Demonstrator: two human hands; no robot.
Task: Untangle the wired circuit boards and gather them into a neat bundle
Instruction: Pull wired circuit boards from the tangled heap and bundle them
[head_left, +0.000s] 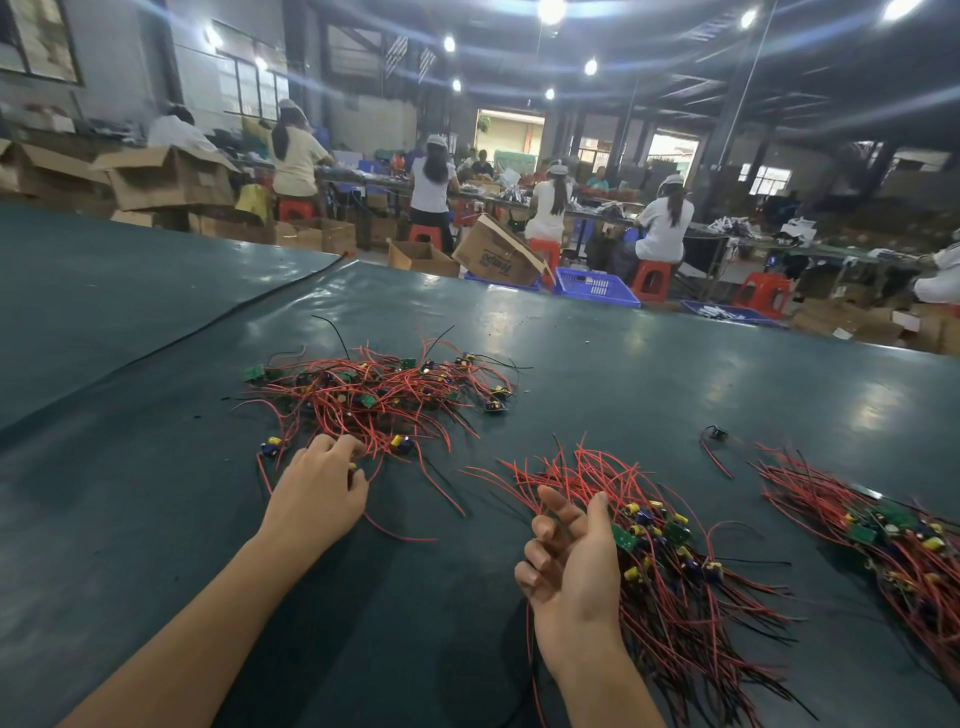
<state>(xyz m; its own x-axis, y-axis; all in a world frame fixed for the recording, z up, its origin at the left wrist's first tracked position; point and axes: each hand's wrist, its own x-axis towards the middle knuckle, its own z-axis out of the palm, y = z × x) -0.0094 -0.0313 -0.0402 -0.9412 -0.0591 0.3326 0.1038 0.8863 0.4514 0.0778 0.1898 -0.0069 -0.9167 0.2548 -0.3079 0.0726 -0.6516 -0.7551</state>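
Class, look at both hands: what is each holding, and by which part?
Left hand grips the tangled pile of red-wired green circuit boards by wires at its near edge. Right hand holds nothing; its palm is bare.

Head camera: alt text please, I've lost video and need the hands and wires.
The left hand grips wires at the near edge of a tangled pile of red-wired circuit boards, while the right hand, palm up and fingers loosely curled, lies against a gathered bundle. A second bundle lies farther right on the dark green table.
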